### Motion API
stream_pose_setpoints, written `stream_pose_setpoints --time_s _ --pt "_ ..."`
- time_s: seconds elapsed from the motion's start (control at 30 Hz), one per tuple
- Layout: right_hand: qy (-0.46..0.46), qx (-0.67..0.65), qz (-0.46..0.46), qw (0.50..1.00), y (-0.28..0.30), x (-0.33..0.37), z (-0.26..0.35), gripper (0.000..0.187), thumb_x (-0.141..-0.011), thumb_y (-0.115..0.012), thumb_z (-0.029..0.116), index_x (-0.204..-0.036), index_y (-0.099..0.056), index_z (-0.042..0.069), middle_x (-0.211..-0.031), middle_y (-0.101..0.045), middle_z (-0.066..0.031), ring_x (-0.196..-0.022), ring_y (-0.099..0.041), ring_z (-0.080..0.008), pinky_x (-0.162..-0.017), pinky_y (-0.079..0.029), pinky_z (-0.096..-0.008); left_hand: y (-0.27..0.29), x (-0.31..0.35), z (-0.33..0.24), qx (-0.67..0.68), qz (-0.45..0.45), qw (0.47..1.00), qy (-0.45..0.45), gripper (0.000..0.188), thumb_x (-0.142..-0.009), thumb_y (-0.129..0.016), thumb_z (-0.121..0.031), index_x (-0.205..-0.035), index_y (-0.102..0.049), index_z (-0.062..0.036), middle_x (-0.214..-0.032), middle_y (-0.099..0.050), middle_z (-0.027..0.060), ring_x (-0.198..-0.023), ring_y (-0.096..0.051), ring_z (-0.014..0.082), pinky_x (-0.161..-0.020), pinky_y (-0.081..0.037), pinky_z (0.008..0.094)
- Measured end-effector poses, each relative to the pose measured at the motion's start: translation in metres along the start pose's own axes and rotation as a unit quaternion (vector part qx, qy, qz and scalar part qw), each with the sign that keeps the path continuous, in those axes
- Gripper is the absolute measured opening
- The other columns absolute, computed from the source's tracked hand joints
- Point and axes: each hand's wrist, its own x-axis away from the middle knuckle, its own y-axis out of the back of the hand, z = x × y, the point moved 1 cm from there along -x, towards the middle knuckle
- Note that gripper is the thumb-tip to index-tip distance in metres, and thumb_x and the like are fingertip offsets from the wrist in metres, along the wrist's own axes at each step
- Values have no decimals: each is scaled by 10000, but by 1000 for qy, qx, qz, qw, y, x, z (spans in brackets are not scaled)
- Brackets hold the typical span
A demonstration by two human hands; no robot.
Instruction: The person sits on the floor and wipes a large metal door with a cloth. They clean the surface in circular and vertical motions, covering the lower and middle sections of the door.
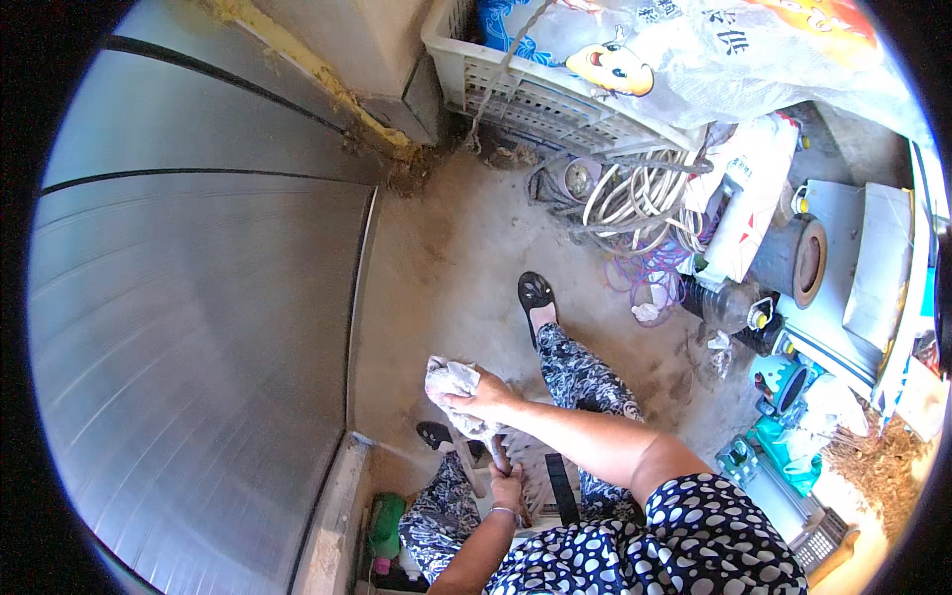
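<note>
My right hand (486, 399) is closed on a crumpled whitish cloth (449, 381), held out in front of my knees. Below it, my left hand (507, 490) grips a short brown handle (499, 454). The handle's upper end meets the lower edge of the cloth; what lies under the cloth is hidden. Between my legs, beneath both hands, there is a pale streaked surface (533, 469) with a black strip (561, 488) beside it; I cannot make out what it is.
A grey metal panel (208, 327) fills the left side. A white plastic crate (555, 94) stands at the far side, with coiled pale hose (645, 203) below it. Bottles, a dark cylinder (793, 260) and bags crowd the right. A green container (387, 526) sits near my left leg.
</note>
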Motion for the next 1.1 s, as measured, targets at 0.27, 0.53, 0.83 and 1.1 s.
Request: stream_pose_setpoints --time_s 0.27,0.53,0.83,1.1 --pt "59 12 -25 998 5 -10 -2 708 -726 -733 415 -1271 -445 64 -1134 -601 -164 -1050 -587 -316 -880 -468 -362 29 29 -65 324 8 942 88 530 -847 -638 -59 -1303 -385 -150 -1106 -542 65 -976 -524 213 -869 -446 376" --pt "-156 -416 117 888 49 -9 -16 631 -676 -814 342 -1167 -557 40 -1032 -641 -82 -886 -627 -196 -753 -520 -344 62 37 -120 333 -12 943 10 677 -895 -573 -102 -1420 -187 -285 -1217 -429 70 -1028 -477 269 -799 -442 476" --pt "-132 -557 137 808 132 100 -18 494 -748 -769 299 -1126 -570 51 -1020 -633 -64 -926 -618 -194 -819 -514 -369 87 135 -230 196 -20 975 -103 530 -874 -591 -80 -1338 -335 -65 -1151 -521 62 -988 -498 168 -896 -404 305" --pt "-81 -419 66 902 208 201 15 478 -730 -774 114 -1149 -553 57 -1032 -618 -46 -940 -603 -171 -824 -498 -327 104 225 -252 144 -47 979 -136 445 -854 -617 -60 -1259 -433 -39 -1122 -550 58 -975 -520 161 -885 -415 285"
